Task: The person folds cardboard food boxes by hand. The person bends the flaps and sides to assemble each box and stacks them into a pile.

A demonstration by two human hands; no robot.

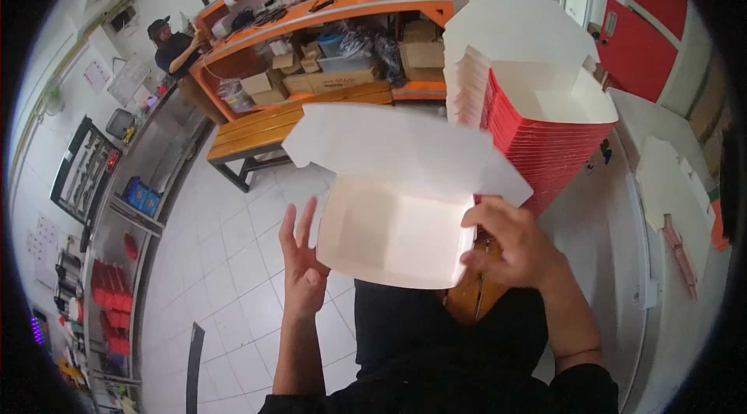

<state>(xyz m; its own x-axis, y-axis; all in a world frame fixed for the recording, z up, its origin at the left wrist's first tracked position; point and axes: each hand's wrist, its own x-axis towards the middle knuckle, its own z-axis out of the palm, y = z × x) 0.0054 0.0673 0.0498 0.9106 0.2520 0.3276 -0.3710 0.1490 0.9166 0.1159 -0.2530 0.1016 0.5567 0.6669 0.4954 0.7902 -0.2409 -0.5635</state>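
Note:
An open paper food box (393,231), white inside, hangs over my lap with its lid flap (389,142) standing up on the far side. My right hand (517,250) pinches the box's right wall between thumb and fingers. By the left wall is my left hand (302,266), its fingers spread and holding nothing; whether a fingertip touches the box I cannot tell. Beyond my right hand rises a tall nested stack of red boxes (545,145), white inside, their lids raised at the back.
A wooden bench (299,120) stands ahead, before an orange counter (373,8) with cartons below. At far left a person (177,52) stands by the counter. Metal shelving at left holds red boxes (113,289). A flat white carton (675,204) lies on the right-hand surface.

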